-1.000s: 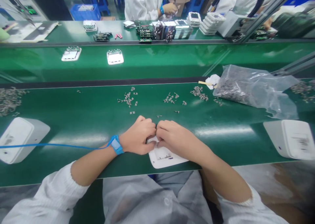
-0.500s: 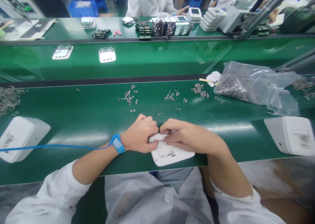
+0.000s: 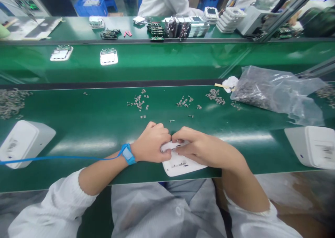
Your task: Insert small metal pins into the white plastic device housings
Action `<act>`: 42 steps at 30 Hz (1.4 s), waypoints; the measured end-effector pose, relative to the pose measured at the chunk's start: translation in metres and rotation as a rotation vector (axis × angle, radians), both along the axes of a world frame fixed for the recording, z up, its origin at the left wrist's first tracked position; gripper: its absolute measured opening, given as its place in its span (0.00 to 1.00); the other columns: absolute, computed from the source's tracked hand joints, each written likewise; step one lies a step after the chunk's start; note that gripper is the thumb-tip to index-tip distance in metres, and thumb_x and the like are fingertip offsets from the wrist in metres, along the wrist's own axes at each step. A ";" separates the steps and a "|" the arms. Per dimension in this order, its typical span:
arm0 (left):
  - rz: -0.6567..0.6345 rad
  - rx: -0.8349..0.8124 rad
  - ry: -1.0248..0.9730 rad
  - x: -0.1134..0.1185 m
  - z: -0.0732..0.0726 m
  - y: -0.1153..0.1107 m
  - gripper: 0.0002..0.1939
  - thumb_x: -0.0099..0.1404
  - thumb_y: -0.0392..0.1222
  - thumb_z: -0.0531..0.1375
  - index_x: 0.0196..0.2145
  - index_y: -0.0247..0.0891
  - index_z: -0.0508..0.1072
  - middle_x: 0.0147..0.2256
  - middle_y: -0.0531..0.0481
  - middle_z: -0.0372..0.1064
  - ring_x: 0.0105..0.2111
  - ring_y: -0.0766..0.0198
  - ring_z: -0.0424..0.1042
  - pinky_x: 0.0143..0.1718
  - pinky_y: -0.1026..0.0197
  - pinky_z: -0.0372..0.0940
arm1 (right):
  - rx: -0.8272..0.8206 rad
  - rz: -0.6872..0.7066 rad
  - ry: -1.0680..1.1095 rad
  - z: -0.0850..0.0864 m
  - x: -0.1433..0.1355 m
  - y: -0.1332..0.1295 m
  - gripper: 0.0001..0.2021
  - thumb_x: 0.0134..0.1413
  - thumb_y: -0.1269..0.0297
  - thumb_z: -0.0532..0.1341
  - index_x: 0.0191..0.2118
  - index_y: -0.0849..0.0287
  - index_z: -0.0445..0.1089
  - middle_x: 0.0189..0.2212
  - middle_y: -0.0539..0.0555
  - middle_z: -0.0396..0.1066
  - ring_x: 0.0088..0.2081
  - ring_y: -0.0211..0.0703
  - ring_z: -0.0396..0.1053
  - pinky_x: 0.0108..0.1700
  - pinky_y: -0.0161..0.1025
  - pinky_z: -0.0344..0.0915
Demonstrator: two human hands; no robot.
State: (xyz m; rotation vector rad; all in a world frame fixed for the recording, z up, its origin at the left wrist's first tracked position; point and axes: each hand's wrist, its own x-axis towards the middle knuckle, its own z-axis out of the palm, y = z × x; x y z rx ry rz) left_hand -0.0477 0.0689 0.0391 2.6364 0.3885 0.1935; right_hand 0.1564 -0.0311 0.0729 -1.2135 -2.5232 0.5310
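A white plastic housing (image 3: 183, 165) with a printed label lies at the front edge of the green table. My left hand (image 3: 154, 143), with a blue wrist strap (image 3: 127, 154), is closed on the housing's left end, thumb pressed on its top edge. From the other side my right hand (image 3: 195, 145) reaches over it, thumb and fingers bent together at the slot in the upper part. Whatever those fingertips hold is hidden. Beyond my hands small metal clips (image 3: 184, 101) lie in loose groups.
White box-shaped housings stand at left (image 3: 28, 142) and right (image 3: 311, 147). A clear bag of metal parts (image 3: 261, 89) lies at the back right. Behind a black rail, a green belt carries two white panels with circuit boards (image 3: 109, 57). A co-worker (image 3: 163, 2) sits across.
Both panels on the belt have moved slightly left. The co-worker's arm has shifted. My hands stay on the housing with only slight finger movement; the whole view has shifted a little.
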 end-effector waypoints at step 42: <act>0.090 0.234 -0.015 0.001 -0.004 -0.015 0.08 0.54 0.46 0.58 0.26 0.39 0.66 0.27 0.49 0.64 0.32 0.60 0.60 0.36 0.52 0.50 | -0.054 -0.258 0.242 0.003 -0.014 0.012 0.05 0.58 0.75 0.56 0.34 0.58 0.63 0.33 0.51 0.68 0.34 0.39 0.64 0.37 0.36 0.62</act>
